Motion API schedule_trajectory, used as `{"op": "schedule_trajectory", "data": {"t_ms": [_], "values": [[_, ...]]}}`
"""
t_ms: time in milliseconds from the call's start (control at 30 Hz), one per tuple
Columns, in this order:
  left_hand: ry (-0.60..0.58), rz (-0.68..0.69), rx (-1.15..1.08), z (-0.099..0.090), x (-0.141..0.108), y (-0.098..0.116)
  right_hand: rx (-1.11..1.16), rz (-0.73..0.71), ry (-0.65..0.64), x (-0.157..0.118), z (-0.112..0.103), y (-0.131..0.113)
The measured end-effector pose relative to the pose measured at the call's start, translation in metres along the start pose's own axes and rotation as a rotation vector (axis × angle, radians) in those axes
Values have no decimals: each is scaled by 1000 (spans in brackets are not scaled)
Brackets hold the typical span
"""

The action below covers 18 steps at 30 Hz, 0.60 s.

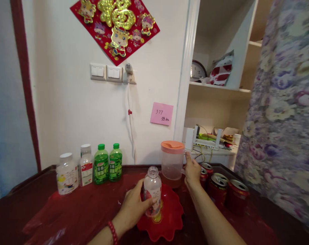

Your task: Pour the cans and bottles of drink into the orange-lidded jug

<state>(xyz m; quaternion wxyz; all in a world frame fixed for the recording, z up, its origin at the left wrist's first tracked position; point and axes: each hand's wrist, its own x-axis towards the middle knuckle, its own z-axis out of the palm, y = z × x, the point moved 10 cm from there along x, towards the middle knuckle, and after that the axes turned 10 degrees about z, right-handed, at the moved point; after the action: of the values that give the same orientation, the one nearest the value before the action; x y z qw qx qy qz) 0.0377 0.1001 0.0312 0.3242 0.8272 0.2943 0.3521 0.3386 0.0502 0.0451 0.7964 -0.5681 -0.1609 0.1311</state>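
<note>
My left hand (132,206), with a red bead bracelet at the wrist, is closed around a clear, uncapped plastic bottle (154,185) with a printed label. The bottle stands upright over a red scalloped plate (173,219); its neck is open at the top. Farther back, my right hand (192,168) is closed at the handle side of a clear plastic pitcher (169,163) with an orange lid. The pitcher looks upright, and the handle is mostly hidden by the fingers. A little liquid may be in it; I cannot tell.
Two green tea bottles (108,165), a white-capped bottle (86,166) and a wide white-lidded jar (67,175) stand at the left on the dark red table (98,207). Several red cans (237,194) stand right of my right forearm. A floral curtain (282,102) hangs at the right.
</note>
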Motion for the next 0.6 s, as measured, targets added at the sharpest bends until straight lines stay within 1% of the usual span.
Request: {"op": "schedule_trajectory", "data": {"t_ms": [133,267,333,467,600], "values": [[-15,-15,39,0,-3,2,33,-61,19,-10,-16,-40],[-23,-27,81,-1,-4,-1,31,-128,40,-27,-40,-84],[-14,-15,76,0,-4,-2,20,-154,30,-36,-50,-101],[18,-6,81,-1,-4,-5,-9,-171,-21,-48,-64,-119],[22,-10,76,-2,-6,-5,-51,-177,-74,-51,-68,-128]]}}
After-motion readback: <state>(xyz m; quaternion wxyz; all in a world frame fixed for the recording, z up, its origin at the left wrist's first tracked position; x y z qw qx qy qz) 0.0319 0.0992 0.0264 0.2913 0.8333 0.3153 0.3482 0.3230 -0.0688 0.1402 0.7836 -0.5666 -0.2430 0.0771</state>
